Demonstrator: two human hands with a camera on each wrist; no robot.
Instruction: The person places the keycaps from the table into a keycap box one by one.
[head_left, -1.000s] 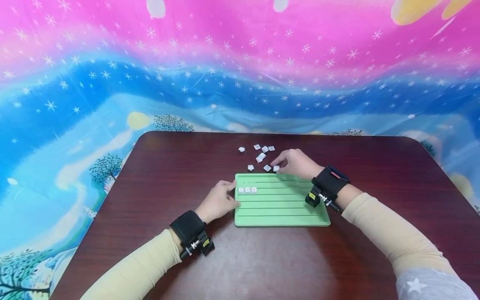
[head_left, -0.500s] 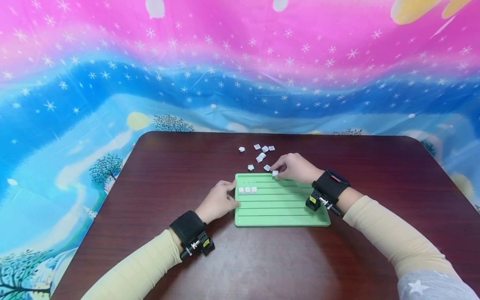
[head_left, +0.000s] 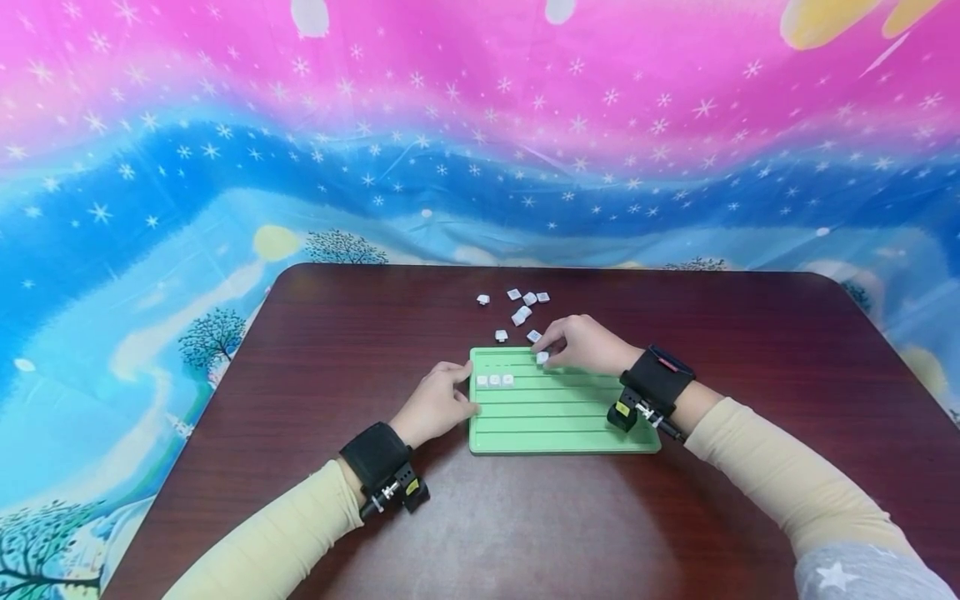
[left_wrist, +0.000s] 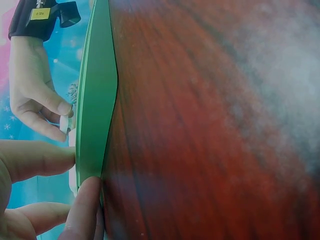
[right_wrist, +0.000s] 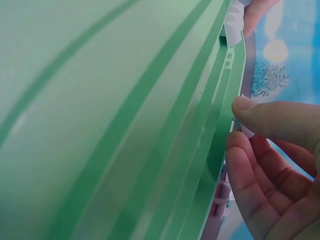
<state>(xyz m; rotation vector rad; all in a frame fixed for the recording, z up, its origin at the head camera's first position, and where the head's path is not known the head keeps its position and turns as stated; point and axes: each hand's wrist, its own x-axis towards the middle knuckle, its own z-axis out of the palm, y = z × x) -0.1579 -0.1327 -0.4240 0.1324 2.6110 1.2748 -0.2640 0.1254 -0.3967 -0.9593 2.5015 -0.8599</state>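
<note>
Head view: the right hand pinches a small white tile over the far part of the green ridged tray; the left hand grips its left edge, near three lined-up tiles, with loose tiles beyond

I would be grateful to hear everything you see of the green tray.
The green tray is a shallow, plastic-looking rectangle with a raised rim, rounded corners and parallel lines along its floor. It lies flat on the table. Three white blocks sit in a row at its left end, and the left hand touches its left edge. The right hand holds another block over the tray's far part; whether that block touches it is unclear.
</note>
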